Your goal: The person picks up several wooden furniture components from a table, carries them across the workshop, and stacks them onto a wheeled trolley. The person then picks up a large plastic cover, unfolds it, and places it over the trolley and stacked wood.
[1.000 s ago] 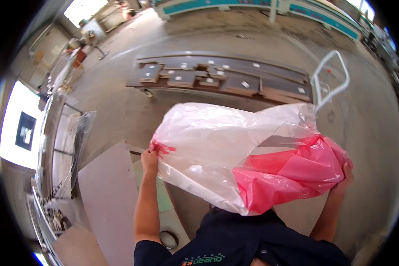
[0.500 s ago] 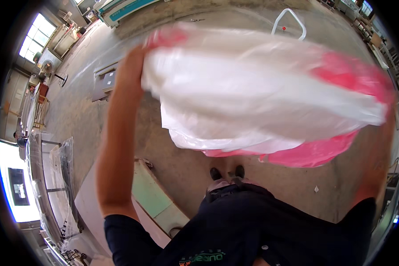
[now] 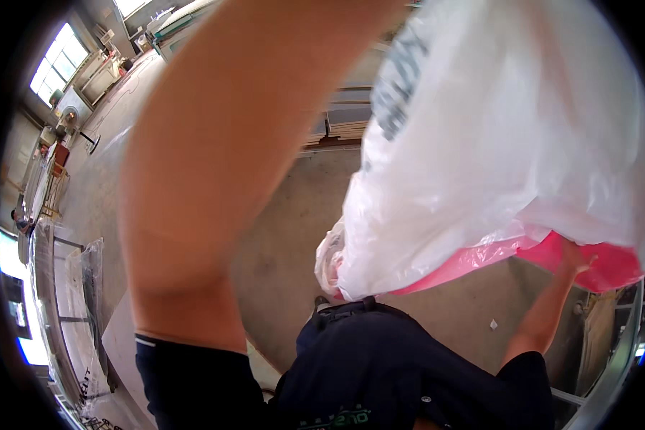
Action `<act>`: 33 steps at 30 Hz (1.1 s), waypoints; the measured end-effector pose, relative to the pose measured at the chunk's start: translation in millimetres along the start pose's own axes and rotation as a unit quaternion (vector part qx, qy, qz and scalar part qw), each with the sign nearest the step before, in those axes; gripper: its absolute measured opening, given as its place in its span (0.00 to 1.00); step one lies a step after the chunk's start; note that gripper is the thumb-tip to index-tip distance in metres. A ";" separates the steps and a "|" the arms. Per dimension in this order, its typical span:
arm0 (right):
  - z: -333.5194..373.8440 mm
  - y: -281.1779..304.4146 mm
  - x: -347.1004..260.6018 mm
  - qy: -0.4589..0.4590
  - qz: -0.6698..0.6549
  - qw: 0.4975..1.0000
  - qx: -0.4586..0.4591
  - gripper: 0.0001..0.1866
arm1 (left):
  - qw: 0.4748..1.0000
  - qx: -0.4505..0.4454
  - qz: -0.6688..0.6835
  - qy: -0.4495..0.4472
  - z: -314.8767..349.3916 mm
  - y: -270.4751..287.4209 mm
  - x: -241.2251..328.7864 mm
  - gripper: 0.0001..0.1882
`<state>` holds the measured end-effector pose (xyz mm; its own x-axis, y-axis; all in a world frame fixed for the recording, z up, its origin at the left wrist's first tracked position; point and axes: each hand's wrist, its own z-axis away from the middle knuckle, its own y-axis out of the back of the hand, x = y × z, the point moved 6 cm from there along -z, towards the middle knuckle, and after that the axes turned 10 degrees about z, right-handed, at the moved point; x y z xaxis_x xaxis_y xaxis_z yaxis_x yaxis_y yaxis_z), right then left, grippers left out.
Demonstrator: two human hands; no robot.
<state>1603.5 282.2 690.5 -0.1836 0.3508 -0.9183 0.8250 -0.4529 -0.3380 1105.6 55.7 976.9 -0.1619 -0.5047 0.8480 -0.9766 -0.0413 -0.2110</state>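
Observation:
A large white plastic bag (image 3: 473, 158) with pink patches and dark printing fills the upper right, billowed out and hanging in the air. My right hand (image 3: 575, 259) is at its lower edge, against the pink part. The fingers there are closed on the plastic, partly hidden by a white fold, with the thumb showing. My left arm is raised high across the picture and runs out at the top edge, so my left hand is out of sight. A bunched end of the bag hangs close in front of my waist.
Stacked boards (image 3: 344, 125) lie on the floor ahead, behind the bag. To the left stand a metal rack with plastic-wrapped sheets (image 3: 86, 301) and a fan (image 3: 70, 118). A pale panel (image 3: 125, 337) is beside me at lower left. A white scrap (image 3: 494, 325) lies on the floor.
The bag has swung from stretched flat between both hands to hanging upright at the right. My left arm has risen up and rightward; my right hand has come lower and inward.

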 end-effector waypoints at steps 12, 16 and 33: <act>43.1 -64.4 -41.4 0.047 0.078 0.991 -0.102 0.26 | 0.958 0.069 -0.245 0.135 13.2 120.6 -228.9 0.26; 133.8 -129.6 -37.3 0.021 0.136 0.969 -0.205 0.25 | 0.938 0.125 -0.203 0.250 36.2 207.9 -277.3 0.30; 667.0 -328.4 182.3 -0.038 0.362 0.301 -0.881 0.23 | 0.833 -0.283 -0.289 0.377 203.9 328.1 -381.2 0.20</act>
<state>942.6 -51.8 496.5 0.4285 0.6331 -0.6446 -0.3467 0.7740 0.5298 875.7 58.8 485.3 0.5250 0.1530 0.8373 -0.7974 0.4323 0.4210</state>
